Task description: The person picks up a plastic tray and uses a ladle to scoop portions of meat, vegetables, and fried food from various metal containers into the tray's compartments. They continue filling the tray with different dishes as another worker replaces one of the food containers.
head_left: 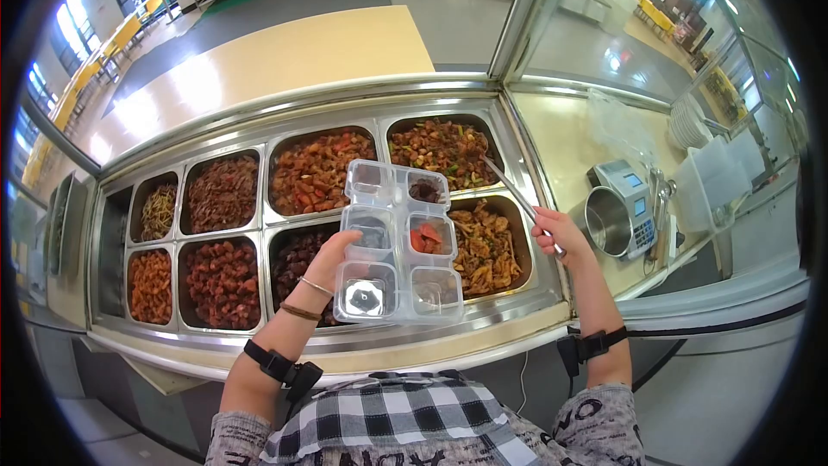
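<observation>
My left hand (331,261) is closed on the left edge of a clear plastic compartment container (398,246), held over the food pans. Its compartments form two columns. Dark food (425,191) lies in the upper right one and red-orange pieces (426,239) in the middle right one; the others look empty. My right hand (556,234) grips the handle of a long metal serving spoon (516,193). The spoon's far end reaches into the back right pan of diced meat and green vegetables (440,148); its bowl cannot be made out. Below that sits a pan of brownish meat pieces (487,246).
Several more food pans, such as one of red-brown chunks (222,285), fill the steel counter to the left. On the right ledge stand a steel pot (607,221), a digital scale (636,198), a plastic bag (623,125), stacked plates (687,123) and clear containers (703,181). Glass panels border the counter.
</observation>
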A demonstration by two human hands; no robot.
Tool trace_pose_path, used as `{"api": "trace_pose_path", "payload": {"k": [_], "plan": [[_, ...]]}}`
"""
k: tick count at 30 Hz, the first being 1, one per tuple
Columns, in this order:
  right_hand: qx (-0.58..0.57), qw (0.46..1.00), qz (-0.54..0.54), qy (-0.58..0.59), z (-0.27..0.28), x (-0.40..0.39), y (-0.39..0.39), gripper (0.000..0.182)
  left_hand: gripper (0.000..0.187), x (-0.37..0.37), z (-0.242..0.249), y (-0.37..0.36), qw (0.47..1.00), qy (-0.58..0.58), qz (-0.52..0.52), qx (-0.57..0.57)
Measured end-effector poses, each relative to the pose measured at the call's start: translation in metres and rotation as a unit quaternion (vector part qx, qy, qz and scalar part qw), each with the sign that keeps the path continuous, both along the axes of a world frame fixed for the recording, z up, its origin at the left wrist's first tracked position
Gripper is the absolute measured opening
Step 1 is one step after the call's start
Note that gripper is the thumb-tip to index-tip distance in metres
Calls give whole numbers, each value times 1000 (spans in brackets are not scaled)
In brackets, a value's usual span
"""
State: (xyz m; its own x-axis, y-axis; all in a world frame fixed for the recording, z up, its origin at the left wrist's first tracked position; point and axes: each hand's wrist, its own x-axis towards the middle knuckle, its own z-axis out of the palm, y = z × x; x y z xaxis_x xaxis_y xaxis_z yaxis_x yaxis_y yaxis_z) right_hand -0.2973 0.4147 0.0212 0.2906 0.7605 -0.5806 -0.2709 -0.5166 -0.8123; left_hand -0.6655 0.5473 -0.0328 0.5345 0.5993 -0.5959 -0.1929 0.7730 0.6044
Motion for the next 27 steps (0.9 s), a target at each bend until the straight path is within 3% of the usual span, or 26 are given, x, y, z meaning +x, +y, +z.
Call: {"api": "trace_pose_path", "payload": {"k": [1, 3, 9, 17, 27], "plan": [[0, 1000, -2, 0, -3, 5, -2, 38, 27, 4, -3, 1, 1000, -5, -7, 3], [20, 992, -26, 125, -8, 13, -3, 39, 27, 9, -7, 3, 1000, 1, -12, 9], [-5, 1000, -3, -16, -7, -3, -5, 36, 33, 15, -17, 8, 998, 41, -48, 22], [22, 994, -26, 107, -16, 14, -13, 40, 28, 19, -17, 7, 998, 45, -37, 14], [22, 995, 13, 100, 60, -17, -46, 41, 28, 32, -17, 21, 997, 34, -63, 21]]}}
